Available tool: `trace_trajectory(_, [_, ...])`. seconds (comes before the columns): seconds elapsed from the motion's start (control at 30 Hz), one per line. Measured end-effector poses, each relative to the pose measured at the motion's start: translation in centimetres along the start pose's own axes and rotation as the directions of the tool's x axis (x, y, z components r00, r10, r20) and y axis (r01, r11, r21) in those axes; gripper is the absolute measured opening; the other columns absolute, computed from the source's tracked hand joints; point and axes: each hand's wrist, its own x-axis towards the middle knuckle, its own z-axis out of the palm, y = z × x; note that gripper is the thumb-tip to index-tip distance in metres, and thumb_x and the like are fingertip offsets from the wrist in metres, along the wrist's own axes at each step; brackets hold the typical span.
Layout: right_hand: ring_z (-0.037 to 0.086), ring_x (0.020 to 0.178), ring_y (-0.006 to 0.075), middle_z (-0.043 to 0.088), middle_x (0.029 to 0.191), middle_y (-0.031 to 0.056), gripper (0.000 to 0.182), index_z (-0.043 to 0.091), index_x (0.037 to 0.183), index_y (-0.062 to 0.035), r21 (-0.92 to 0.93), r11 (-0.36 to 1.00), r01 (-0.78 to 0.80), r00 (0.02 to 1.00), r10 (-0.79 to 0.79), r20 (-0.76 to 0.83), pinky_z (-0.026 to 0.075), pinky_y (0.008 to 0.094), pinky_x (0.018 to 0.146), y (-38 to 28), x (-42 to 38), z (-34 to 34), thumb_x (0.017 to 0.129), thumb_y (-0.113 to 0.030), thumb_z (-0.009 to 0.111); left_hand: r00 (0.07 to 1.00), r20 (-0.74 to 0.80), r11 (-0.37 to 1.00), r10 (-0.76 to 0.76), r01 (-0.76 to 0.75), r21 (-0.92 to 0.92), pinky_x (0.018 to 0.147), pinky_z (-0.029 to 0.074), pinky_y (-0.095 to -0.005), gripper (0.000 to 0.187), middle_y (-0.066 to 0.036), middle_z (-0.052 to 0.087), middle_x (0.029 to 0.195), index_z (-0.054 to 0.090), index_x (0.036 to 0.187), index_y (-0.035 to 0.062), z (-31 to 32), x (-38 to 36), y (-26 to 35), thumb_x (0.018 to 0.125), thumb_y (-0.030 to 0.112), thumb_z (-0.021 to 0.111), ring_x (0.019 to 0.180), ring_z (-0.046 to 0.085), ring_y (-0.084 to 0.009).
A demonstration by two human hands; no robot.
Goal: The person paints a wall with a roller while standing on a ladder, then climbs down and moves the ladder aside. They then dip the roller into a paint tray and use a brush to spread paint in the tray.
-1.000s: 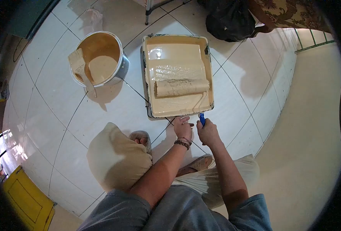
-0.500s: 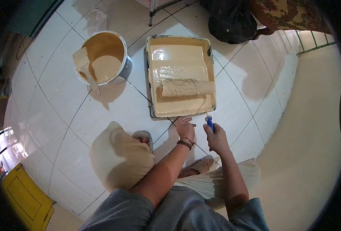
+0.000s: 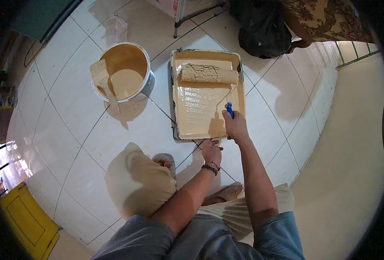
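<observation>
A paint roller [image 3: 207, 73] coated in cream paint lies across the far part of the paint tray [image 3: 242, 125], at the edge of the paint pool. My right hand [image 3: 235, 125] is closed around its blue handle [image 3: 229, 110], above the tray's near right part. At the middle of the tray's near edge, my left hand [image 3: 211, 151] grips the rim, its fingertips partly hidden. Wet cream paint with ridged marks covers the tray's slope.
Left of the tray stands a bucket [image 3: 148, 82] of cream paint, with a paint-covered brush [image 3: 101, 76] resting on its rim. A black bag [image 3: 261, 37] and a patterned cloth-covered piece of furniture [image 3: 330, 19] are at the back right. A wall [image 3: 343, 151] runs along the right.
My right hand has pushed the roller away from me, from the tray's near part to its far part. My left hand stays at the near rim. The view has shifted slightly.
</observation>
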Motion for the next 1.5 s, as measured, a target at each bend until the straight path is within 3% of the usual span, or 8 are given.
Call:
trace_trajectory(0.13, [0.054,0.043,0.0215,0.054,0.06,0.0126,0.043,0.053,0.08,0.0065,0.004,0.999,0.038,0.998,-0.038,-0.041,0.045,0.0337,0.035,1.1,1.0,1.1,0.083,-0.037,0.052,0.994,-0.015,0.988,-0.108,0.106,-0.113,0.048,0.042,-0.028,0.038,-0.015,0.058,0.095,0.041,0.11,0.0002,-0.1,0.2,-0.4,0.074,-0.01,0.041,0.06,0.059,-0.0197])
trace_trajectory(0.53, [0.056,0.044,0.0258,0.055,0.059,0.0155,0.043,0.053,0.08,0.0074,-0.093,0.99,0.104,0.992,-0.11,-0.064,0.046,0.0348,0.038,2.2,-1.0,1.9,0.085,-0.035,0.05,0.997,0.016,0.993,-0.071,0.072,-0.093,0.057,0.054,-0.0272,0.032,-0.014,0.055,0.094,0.048,0.101,-0.0047,0.0,0.2,0.2,0.072,-0.012,0.036,0.086,0.058,-0.0199])
trace_trajectory(0.63, [0.061,0.072,0.0407,0.059,0.071,0.0275,0.043,0.055,0.081,0.0095,0.026,0.999,0.041,0.999,-0.04,-0.028,0.046,0.0433,0.064,1.2,-2.4,0.9,0.086,-0.034,0.051,0.999,-0.018,0.997,-0.043,0.042,-0.057,0.058,0.054,-0.0271,0.032,-0.015,0.055,0.094,0.048,0.1,-0.0046,0.2,-0.4,1.3,0.072,-0.011,0.036,0.085,0.059,-0.0199])
trace_trajectory(0.8, [0.053,0.043,0.0195,0.053,0.057,0.011,0.042,0.052,0.079,0.0057,0.005,0.995,-0.095,0.995,0.095,0.024,0.044,0.0326,0.034,-0.9,-5.3,-2.2,0.085,-0.036,0.051,0.998,-0.042,0.999,-0.05,0.05,0.015,0.057,0.053,-0.028,0.031,-0.015,0.058,0.089,0.046,0.101,-0.0056,0.5,-0.6,1.1,0.072,-0.01,0.038,0.071,0.061,-0.0209])
trace_trajectory(0.93, [0.052,0.042,0.0172,0.051,0.056,0.0087,0.041,0.052,0.079,0.0047,0.024,0.988,-0.155,0.985,0.153,0.081,0.044,0.031,0.034,-2.4,-5.7,-3.5,0.086,-0.035,0.051,0.999,-0.017,0.998,-0.047,0.046,-0.031,0.054,0.051,-0.0284,0.031,-0.015,0.058,0.088,0.045,0.101,-0.0051,0.4,0.0,0.0,0.072,-0.009,0.038,0.066,0.061,-0.0207])
trace_trajectory(1.0, [0.062,0.051,0.0319,0.059,0.067,0.0246,0.049,0.053,0.087,0.0134,-0.043,0.98,-0.192,0.97,0.196,0.143,0.05,0.0362,0.038,-3.6,-5.8,-3.8,0.087,-0.035,0.048,0.998,-0.006,0.997,-0.066,0.065,-0.035,0.053,0.05,-0.0277,0.029,-0.015,0.058,0.088,0.045,0.099,-0.004,0.3,-0.2,0.5,0.071,-0.009,0.039,0.063,0.06,-0.0193])
trace_trajectory(1.33, [0.061,0.051,0.0335,0.059,0.067,0.0273,0.048,0.053,0.085,0.0138,-0.121,0.982,-0.146,0.976,0.162,0.142,0.051,0.0386,0.042,-1.9,-4.8,-2.5,0.086,-0.034,0.047,0.996,0.054,0.965,-0.067,0.079,-0.252,0.052,0.05,-0.0269,0.027,-0.013,0.057,0.091,0.046,0.099,-0.003,0.1,0.7,-1.1,0.073,-0.009,0.04,0.067,0.059,-0.017])
trace_trajectory(1.5, [0.062,0.062,0.0395,0.058,0.073,0.0313,0.047,0.053,0.088,0.0143,-0.173,0.97,-0.172,0.961,0.203,0.186,0.052,0.0434,0.054,-6.9,-3.7,-4.4,0.085,-0.032,0.047,0.998,-0.057,0.999,0.039,-0.04,-0.015,0.05,0.046,-0.0256,0.028,-0.009,0.056,0.084,0.048,0.099,0.0003,0.9,0.1,-0.5,0.073,-0.009,0.046,0.066,0.057,-0.0162])
